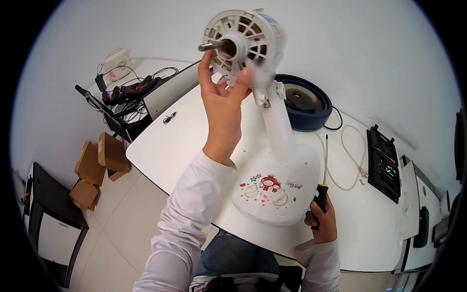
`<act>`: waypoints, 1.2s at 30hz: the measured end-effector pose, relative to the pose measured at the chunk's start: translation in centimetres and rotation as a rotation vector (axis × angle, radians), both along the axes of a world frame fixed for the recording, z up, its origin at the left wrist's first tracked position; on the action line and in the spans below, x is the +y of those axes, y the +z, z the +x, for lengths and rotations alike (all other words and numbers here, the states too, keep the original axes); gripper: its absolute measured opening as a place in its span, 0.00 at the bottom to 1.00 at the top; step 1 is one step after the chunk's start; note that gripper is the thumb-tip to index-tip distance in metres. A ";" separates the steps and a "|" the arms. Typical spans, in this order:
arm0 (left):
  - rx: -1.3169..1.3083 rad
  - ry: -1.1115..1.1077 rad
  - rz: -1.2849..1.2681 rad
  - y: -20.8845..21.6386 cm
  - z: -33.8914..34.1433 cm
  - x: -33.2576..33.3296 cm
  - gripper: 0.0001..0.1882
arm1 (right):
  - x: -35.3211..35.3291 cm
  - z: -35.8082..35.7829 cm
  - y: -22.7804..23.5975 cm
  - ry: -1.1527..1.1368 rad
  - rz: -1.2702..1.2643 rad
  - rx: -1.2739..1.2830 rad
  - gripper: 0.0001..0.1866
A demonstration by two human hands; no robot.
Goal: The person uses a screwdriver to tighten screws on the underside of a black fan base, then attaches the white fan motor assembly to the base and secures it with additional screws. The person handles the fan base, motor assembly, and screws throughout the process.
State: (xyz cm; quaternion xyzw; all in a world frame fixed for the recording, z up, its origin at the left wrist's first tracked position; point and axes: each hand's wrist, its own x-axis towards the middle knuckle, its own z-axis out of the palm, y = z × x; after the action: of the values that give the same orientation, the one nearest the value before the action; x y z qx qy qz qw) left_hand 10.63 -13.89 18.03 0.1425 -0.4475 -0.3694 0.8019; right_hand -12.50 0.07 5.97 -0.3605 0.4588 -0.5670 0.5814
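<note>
The left hand [223, 95] is raised high on an outstretched arm in a white sleeve, palm turned away, fingers and thumb spread upward in a grip. The right hand [322, 221] sits low, fist closed, white cuff at the wrist.

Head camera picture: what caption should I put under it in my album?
Left hand grips a white fan's motor head while the right hand holds a screwdriver beside its base.

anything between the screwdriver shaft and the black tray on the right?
Head view: a loop of white cord with its plug lies on the table between the screwdriver and black tray.
</note>
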 end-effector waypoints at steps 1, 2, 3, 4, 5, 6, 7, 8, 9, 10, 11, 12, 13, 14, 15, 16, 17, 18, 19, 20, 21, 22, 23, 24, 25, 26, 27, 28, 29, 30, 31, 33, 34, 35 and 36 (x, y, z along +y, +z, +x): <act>-0.007 -0.006 -0.008 0.2 -0.6 0.2 0.41 | 0.0 -0.4 -0.1 0.007 0.014 -0.009 0.31; -0.031 0.024 -0.027 0.2 -1.1 0.2 0.41 | 0.0 -0.6 -0.2 0.023 0.029 -0.020 0.32; -0.055 0.055 -0.046 0.1 -1.6 0.1 0.40 | 0.0 -0.9 -0.4 0.038 0.044 -0.031 0.33; -0.078 0.084 -0.065 0.1 -2.2 0.1 0.40 | 0.1 -1.3 -0.6 0.053 0.060 -0.041 0.34; -0.083 0.062 -0.088 0.2 -2.7 0.2 0.40 | 0.2 -1.7 -1.0 0.069 0.064 -0.040 0.32; -0.092 0.040 -0.100 0.3 -3.2 0.4 0.39 | 0.2 -2.0 -1.1 0.076 0.067 -0.005 0.32; -0.105 0.022 -0.109 0.4 -3.4 0.6 0.39 | 0.2 -2.1 -1.1 0.087 0.072 0.026 0.31; -0.119 0.004 -0.119 0.5 -3.7 0.7 0.39 | 0.2 -2.1 -1.1 0.098 0.078 0.057 0.30; -0.134 0.016 -0.130 0.5 -3.9 0.8 0.39 | 0.4 -2.1 -1.0 0.081 0.062 0.121 0.29; -0.144 0.021 -0.143 0.4 -4.4 0.8 0.39 | 0.6 -2.3 -0.8 0.046 0.035 0.155 0.28; -0.153 0.027 -0.156 0.4 -4.7 0.8 0.39 | 0.7 -2.5 -0.5 0.011 0.009 0.189 0.27; -0.180 0.016 -0.148 0.6 -5.0 1.1 0.39 | 0.8 -2.7 -0.2 -0.023 -0.017 0.223 0.27; -0.205 0.000 -0.140 0.7 -5.4 1.4 0.39 | 0.7 -3.0 0.2 -0.076 -0.094 0.218 0.26; -0.230 -0.015 -0.134 0.7 -5.9 1.8 0.39 | 0.5 -3.2 0.7 -0.129 -0.172 0.214 0.25; -0.236 -0.024 -0.168 0.7 -6.4 2.0 0.38 | 0.1 -3.3 1.2 -0.175 -0.251 0.206 0.24; -0.241 -0.034 -0.203 0.7 -7.0 2.3 0.38 | -0.3 -3.4 2.2 -0.207 -0.346 0.206 0.25; -0.247 -0.044 -0.239 0.7 -7.5 2.5 0.37 | -0.8 -3.2 3.6 -0.237 -0.405 0.149 0.26; -0.296 -0.027 -0.231 0.5 -7.4 2.9 0.37 | -1.4 -2.4 5.1 -0.252 -0.460 0.085 0.27; -0.328 -0.027 -0.229 0.5 -7.8 3.3 0.38 | -1.7 -2.5 6.9 -0.205 -0.522 0.056 0.28; -0.363 -0.025 -0.225 0.2 -8.1 3.5 0.38 | -2.2 -2.5 8.5 -0.155 -0.581 0.025 0.30; -0.323 -0.078 -0.257 0.3 -8.6 4.0 0.37 | -2.7 -2.3 9.9 -0.136 -0.623 0.053 0.31; -0.312 -0.084 -0.260 0.3 -8.9 4.2 0.37 | -2.9 -1.9 11.2 -0.113 -0.670 0.078 0.33; -0.309 -0.083 -0.259 0.2 -8.9 4.3 0.37 | -3.3 -1.0 12.1 -0.129 -0.687 0.085 0.38; -0.306 -0.081 -0.257 0.1 -8.8 4.3 0.36 | -3.7 -0.4 12.7 -0.112 -0.699 0.063 0.41; -0.320 -0.090 -0.251 0.1 -8.7 4.2 0.37 | -3.9 0.0 13.4 -0.108 -0.711 0.079 0.42; -0.323 -0.072 -0.252 0.0 -8.7 4.1 0.39 | -4.1 0.5 13.9 -0.104 -0.721 0.094 0.42; -0.326 -0.053 -0.252 0.0 -8.7 4.0 0.41 | -4.5 0.9 14.1 -0.098 -0.739 0.092 0.43; -0.331 -0.037 -0.251 -0.1 -8.7 4.0 0.42 | -4.8 1.5 14.5 -0.119 -0.745 0.092 0.43; -0.324 -0.058 -0.211 -0.2 -8.5 4.1 0.44 | -5.2 1.8 14.6 -0.106 -0.763 0.112 0.43; -0.318 -0.079 -0.172 -0.3 -8.3 4.4 0.45 | -5.7 2.0 14.5 -0.093 -0.780 0.132 0.44; -0.306 -0.105 -0.132 -0.5 -8.3 4.5 0.47 | -6.0 2.0 14.2 -0.102 -0.789 0.144 0.43; -0.310 -0.108 -0.128 -0.8 -8.1 3.9 0.50 | -6.5 2.4 13.7 -0.113 -0.805 0.134 0.42; -0.316 -0.102 -0.128 -0.8 -8.0 3.6 0.52 | -6.7 2.8 13.6 -0.108 -0.817 0.107 0.42; -0.298 -0.151 -0.126 -1.0 -8.2 3.3 0.48 | -7.0 2.9 13.4 -0.133 -0.831 0.124 0.41; -0.313 -0.218 -0.094 -1.3 -8.2 2.9 0.46 | -7.1 2.9 13.4 -0.144 -0.825 0.128 0.41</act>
State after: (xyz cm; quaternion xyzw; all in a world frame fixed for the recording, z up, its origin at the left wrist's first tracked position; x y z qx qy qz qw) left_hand 2.44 -11.04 16.75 0.1114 -0.5961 -0.4061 0.6836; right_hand -9.64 -7.06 19.33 -0.5645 0.2526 -0.7189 0.3174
